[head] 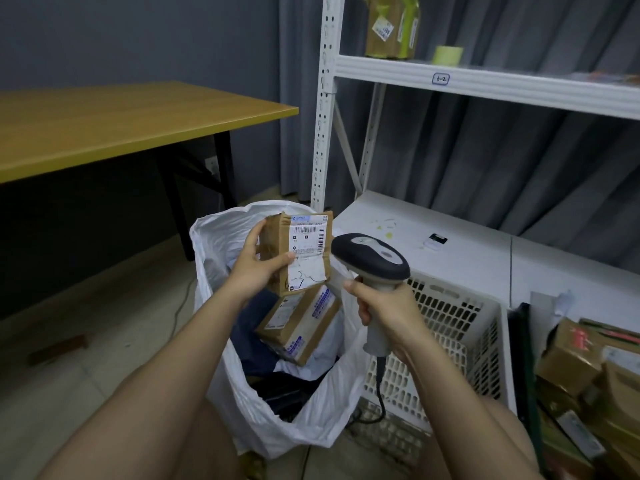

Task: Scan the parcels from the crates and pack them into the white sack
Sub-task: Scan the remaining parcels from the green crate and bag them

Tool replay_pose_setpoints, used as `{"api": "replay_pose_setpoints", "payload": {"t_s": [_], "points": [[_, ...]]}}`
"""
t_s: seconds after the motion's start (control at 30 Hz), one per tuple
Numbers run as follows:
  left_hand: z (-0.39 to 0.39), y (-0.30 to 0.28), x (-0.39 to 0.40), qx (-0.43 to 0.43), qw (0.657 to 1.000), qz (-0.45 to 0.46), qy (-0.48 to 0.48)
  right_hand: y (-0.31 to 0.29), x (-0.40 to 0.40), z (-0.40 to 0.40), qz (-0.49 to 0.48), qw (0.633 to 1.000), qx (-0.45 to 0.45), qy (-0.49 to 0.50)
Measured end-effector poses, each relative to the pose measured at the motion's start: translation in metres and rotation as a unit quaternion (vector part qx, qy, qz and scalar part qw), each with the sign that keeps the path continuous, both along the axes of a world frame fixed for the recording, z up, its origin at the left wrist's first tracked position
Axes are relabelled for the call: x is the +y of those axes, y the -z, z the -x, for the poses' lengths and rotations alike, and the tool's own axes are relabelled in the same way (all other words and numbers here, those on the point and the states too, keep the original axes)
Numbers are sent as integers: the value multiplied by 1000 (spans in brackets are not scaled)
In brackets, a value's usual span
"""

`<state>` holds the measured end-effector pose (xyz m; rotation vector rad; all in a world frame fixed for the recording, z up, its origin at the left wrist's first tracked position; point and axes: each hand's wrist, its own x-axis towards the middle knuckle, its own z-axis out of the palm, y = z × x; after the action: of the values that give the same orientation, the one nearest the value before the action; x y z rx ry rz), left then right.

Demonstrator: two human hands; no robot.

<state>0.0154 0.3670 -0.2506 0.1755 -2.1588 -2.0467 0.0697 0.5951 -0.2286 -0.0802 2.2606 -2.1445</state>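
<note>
Currently holding a cardboard parcel (298,251) above the open white sack (277,424), left hand (258,268) fingers wrapped around its edge, label facing up. Gripping the barcode scanner (372,268) in the right hand (384,311), fingers curled round its handle, beside a white crate (460,327). Another parcel (299,327) inside the sack.

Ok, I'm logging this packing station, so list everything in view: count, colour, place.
held parcel: 1, brown, white label, above sack
white sack: 1, floor, centre
parcel in sack: 1 clearly visible, brown
scanner: 1, grey-black, facing label
white crate: 1, right of sack
crate parcels: several, brown, far right
table: 1, yellow-topped, left
shelving: white, behind
tape roll: 1, pale green, shelf
left hand: grips held parcel
right hand: grips scanner
</note>
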Motion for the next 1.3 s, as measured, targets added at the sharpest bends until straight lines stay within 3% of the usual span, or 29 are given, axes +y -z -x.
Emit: {"api": "replay_pose_setpoints", "payload": {"t_s": [0.2, 0.3, 0.37, 0.43, 0.47, 0.53, 0.63, 0.73, 0.8, 0.9, 1.07, 1.3], "points": [[19, -3, -12, 80, 983, 140, -93, 15, 2, 32, 50, 995, -38, 77], [31, -5, -8, 89, 939, 284, -175, 23, -2, 55, 57, 990, -62, 109], [38, 6, -4, 23, 889, 423, -176, 28, -3, 70, 29, 987, -68, 140], [41, 28, 0, -136, 828, 537, -83, 36, -2, 80, 1, 986, -75, 152], [41, 37, 2, -204, 811, 547, -44, 39, 0, 84, -1, 985, -80, 152], [39, 49, 4, -224, 813, 537, -28, 46, 4, 86, 4, 985, -88, 149], [36, 51, 15, -97, 860, 499, -30, 50, 16, 81, 13, 983, -86, 159], [31, 40, 43, -1, 927, 376, -1, 48, 34, 70, 48, 976, -65, 203], [28, 33, 71, 45, 940, 337, 23, 42, 51, 59, 80, 965, -42, 246], [20, 20, 123, 101, 949, 293, 62, 29, 85, 38, 133, 937, 15, 322], [7, 2, 224, 140, 945, 240, 174, 5, 167, -1, 114, 913, 79, 384], [-43, 33, 363, 106, 906, 241, 332, 62, 277, -91, 79, 883, -42, 460]]}}
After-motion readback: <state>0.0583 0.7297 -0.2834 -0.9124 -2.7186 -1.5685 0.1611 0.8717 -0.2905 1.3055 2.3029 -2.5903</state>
